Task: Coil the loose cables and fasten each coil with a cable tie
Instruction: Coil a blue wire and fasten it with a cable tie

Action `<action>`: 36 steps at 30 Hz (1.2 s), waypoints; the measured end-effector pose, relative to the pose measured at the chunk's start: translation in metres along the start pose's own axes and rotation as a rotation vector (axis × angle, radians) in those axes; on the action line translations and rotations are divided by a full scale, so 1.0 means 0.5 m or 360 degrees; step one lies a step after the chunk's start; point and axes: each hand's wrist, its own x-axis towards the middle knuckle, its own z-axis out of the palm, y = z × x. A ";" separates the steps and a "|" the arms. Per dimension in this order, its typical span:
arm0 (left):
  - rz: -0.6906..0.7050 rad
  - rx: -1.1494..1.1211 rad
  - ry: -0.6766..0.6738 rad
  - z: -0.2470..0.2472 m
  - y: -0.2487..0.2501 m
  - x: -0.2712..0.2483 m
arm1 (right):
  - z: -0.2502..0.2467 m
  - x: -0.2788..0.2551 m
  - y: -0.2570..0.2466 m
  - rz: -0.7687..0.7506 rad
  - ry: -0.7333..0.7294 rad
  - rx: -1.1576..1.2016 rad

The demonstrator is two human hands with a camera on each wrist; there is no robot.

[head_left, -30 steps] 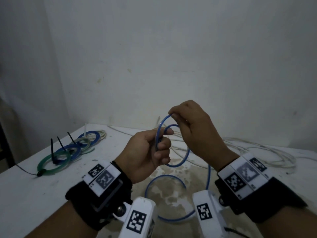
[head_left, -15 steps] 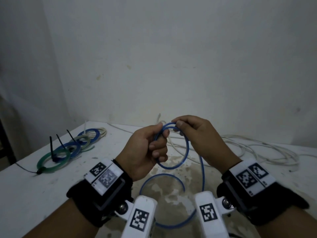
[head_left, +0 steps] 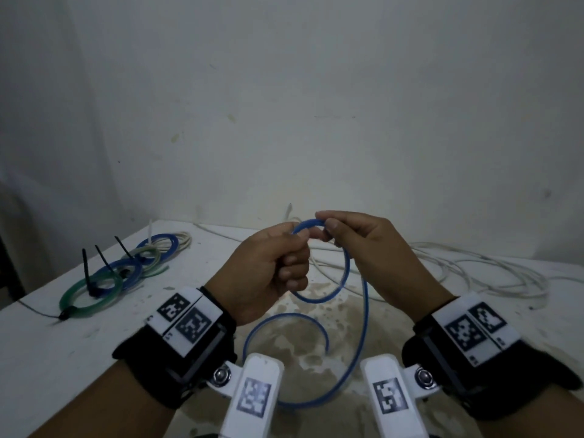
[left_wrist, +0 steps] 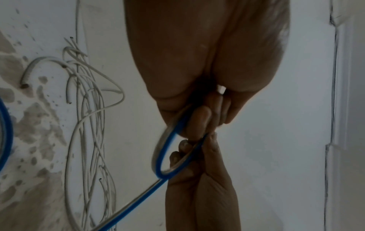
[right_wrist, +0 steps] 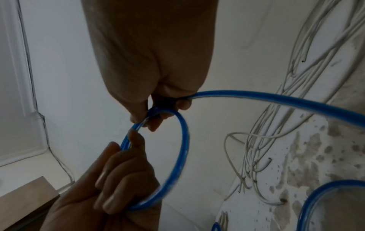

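Blue plastic-sheathed cable (head_left: 345, 273), thin and springy, is what I am coiling, and it sits in the middle of the head view, held up off the white stained desk (head_left: 63, 349) between my two hands. My left hand (head_left: 268, 273) has its fingers curled round the small loop already made, gripping it at the loop's left side. My right hand (head_left: 369, 248) pinches the same cable at the top of the loop, thumb and fingertips closed on it, so the two hands nearly touch at the centre of the frame.

What the next wrap turns on, as I judge it, is where the free length lies. From my right hand's pinch the cable drops straight down toward the bottom of the frame, sweeps round on the desk between my wrists, and curls back up to a loose end just below the left hand. So the slack lies below and toward me, nearer my right hand, with its long run going near-vertical in the picture. That hand is the one placed to draw it up and lay it over the loop while the left holds the loop.

In the right wrist view the loop (right_wrist: 177, 156) stands as an open ring between both hands.

At the left of the head view lie finished blue and green coils with black cable ties (head_left: 104, 279); a tangle of loose white cables (head_left: 474, 273) lies at the right.
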 end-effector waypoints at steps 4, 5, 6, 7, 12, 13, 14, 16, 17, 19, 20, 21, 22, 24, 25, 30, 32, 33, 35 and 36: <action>-0.0042 -0.0125 -0.0144 0.005 -0.001 -0.003 | -0.004 0.003 0.005 0.0030 0.0066 0.0050; -0.0037 -0.0143 -0.0146 0.006 -0.003 -0.004 | -0.004 0.004 0.007 0.0037 0.0069 0.0076; -0.0037 -0.0169 -0.0134 0.007 -0.003 -0.004 | -0.004 0.004 0.009 0.0039 0.0072 0.0109; -0.0045 -0.0206 -0.0116 0.007 -0.003 -0.004 | -0.003 0.004 0.011 0.0039 0.0075 0.0145; -0.0144 -0.0458 -0.0090 0.012 0.005 -0.001 | 0.003 -0.002 0.012 -0.0017 0.0095 0.0174; -0.0115 -0.0474 -0.0064 0.012 0.009 0.001 | 0.006 -0.004 0.013 -0.0029 0.0108 0.0137; -0.0064 -0.0498 -0.0022 0.010 0.015 0.003 | 0.010 -0.009 0.015 -0.0030 0.0117 0.0101; 0.0077 -0.0579 0.0099 -0.003 0.037 0.011 | 0.015 -0.027 0.027 -0.0009 0.0095 0.0019; 0.0152 -0.0619 0.0164 -0.015 0.054 0.015 | 0.017 -0.039 0.039 0.0000 0.0063 -0.0026; 0.0271 -0.0654 0.0288 -0.042 0.089 0.019 | 0.015 -0.068 0.062 -0.0033 -0.0022 -0.0176; 0.0307 -0.0648 0.0339 -0.055 0.104 0.020 | 0.013 -0.082 0.073 -0.0087 -0.0069 -0.0284; 0.0329 -0.0636 0.0375 -0.066 0.114 0.022 | 0.010 -0.093 0.081 -0.0176 -0.0109 -0.0431; 0.0342 -0.0620 0.0396 -0.073 0.120 0.024 | 0.007 -0.101 0.085 -0.0270 -0.0169 -0.0606; 0.0349 -0.0589 0.0412 -0.083 0.123 0.028 | -0.003 -0.113 0.089 -0.0383 -0.0366 -0.0955; 0.0344 -0.0579 0.0416 -0.086 0.121 0.030 | -0.007 -0.117 0.087 -0.0410 -0.0464 -0.1136; 0.0316 -0.0582 0.0368 -0.094 0.104 0.031 | -0.028 -0.118 0.082 -0.0999 -0.0255 -0.1926; 0.0312 -0.0597 0.0362 -0.094 0.096 0.029 | -0.038 -0.114 0.085 -0.1073 -0.0160 -0.1738; 0.0311 -0.0606 0.0368 -0.095 0.094 0.029 | -0.042 -0.115 0.088 -0.1036 -0.0126 -0.1534; 0.0305 -0.0614 0.0372 -0.095 0.091 0.026 | -0.041 -0.123 0.080 -0.0775 0.0014 -0.1024; 0.0295 -0.0615 0.0363 -0.094 0.088 0.026 | -0.038 -0.129 0.075 -0.0577 0.0127 -0.0834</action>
